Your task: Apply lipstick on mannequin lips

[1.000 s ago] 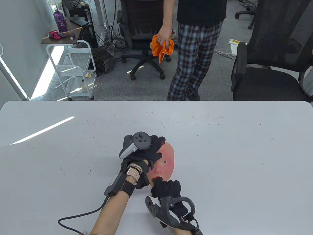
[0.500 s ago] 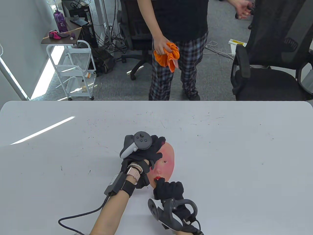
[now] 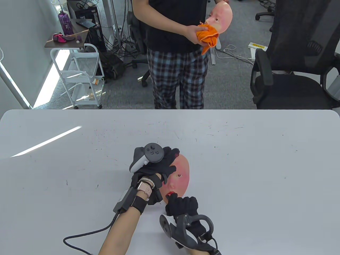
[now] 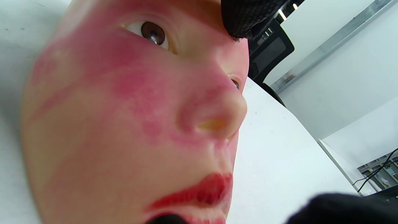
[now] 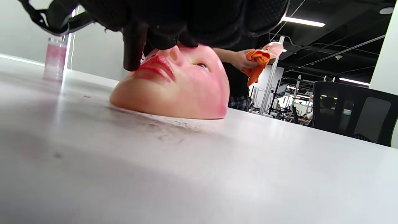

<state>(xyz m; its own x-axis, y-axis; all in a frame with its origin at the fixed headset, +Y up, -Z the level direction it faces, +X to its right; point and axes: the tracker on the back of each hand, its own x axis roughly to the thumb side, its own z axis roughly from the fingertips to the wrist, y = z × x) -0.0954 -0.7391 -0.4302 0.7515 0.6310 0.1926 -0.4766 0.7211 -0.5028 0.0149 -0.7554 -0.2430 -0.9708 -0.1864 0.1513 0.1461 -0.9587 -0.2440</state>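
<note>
A pink mannequin face [image 3: 180, 172] lies face up on the white table [image 3: 239, 159], its forehead pointing away from me. Its lips [image 4: 199, 193] are red, also seen in the right wrist view [image 5: 155, 67]. My left hand [image 3: 156, 162] rests on the forehead and left side of the face; a fingertip [image 4: 245, 18] presses above the eye. My right hand [image 3: 182, 205] grips a black lipstick tube [image 5: 132, 46] whose tip touches the lips at the mouth's near edge [image 3: 170, 195].
A person in plaid trousers [image 3: 178, 77] stands at the table's far edge, wiping a second mannequin face [image 3: 221, 16] with an orange cloth [image 3: 208, 35]. A black office chair [image 3: 292, 79] is behind at right. A pink cup [image 5: 55, 59] stands on the table.
My right hand shifted the lipstick slightly along the lips. My left hand stayed on the face. The person behind stepped left and raised a second face and the orange cloth.
</note>
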